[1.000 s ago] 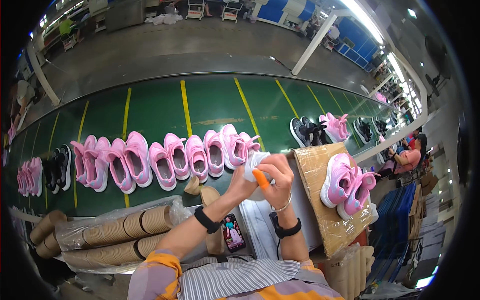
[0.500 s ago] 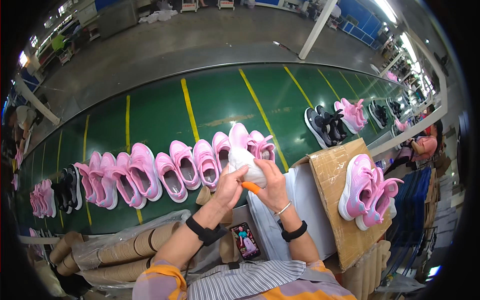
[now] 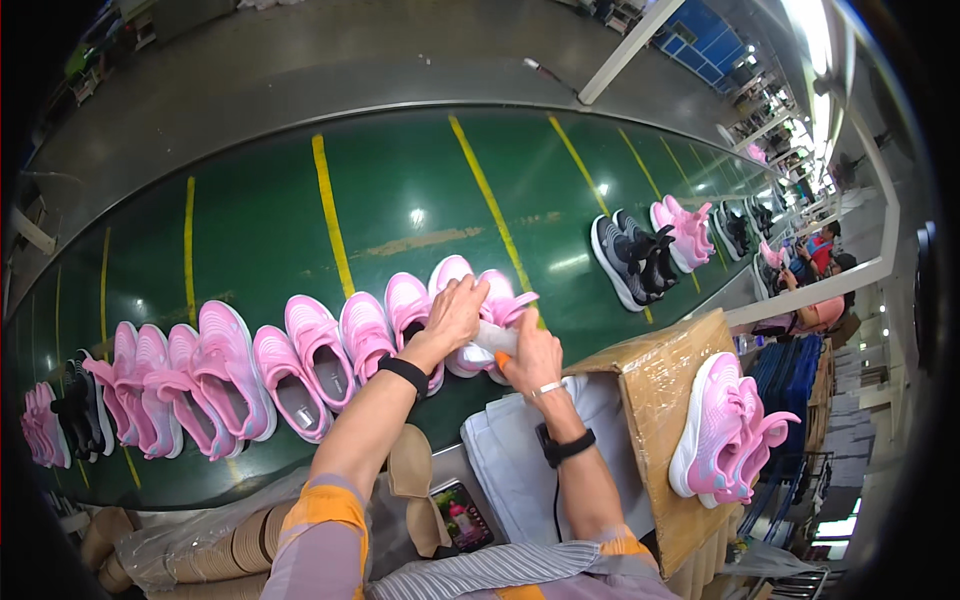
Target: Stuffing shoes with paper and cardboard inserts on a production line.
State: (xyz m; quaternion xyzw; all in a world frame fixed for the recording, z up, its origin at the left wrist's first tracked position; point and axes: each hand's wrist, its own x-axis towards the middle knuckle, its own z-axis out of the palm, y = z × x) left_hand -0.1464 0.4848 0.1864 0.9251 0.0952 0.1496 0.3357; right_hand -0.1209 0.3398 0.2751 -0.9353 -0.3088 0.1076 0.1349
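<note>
The green belt is stretching across the view, and a taped cardboard box is standing by its near edge toward the right, bearing a pink pair. A row of pink shoes is lining the belt's near edge, toes pointing toward the far edge. Both hands are now reaching farther over that near edge than half a second ago: the left hand is dipping over the row's rightmost pair, the right hand is hanging beside it, so the work seems to be passing from shaping the white wad to setting it at a shoe. The wad is lying between the hands, over that pair. The right fingers appear to be clamping its right end, the orange thumb cover sitting just below. The left fingers are curling at its left side; whether they are gripping wad or shoe, I cannot tell.
</note>
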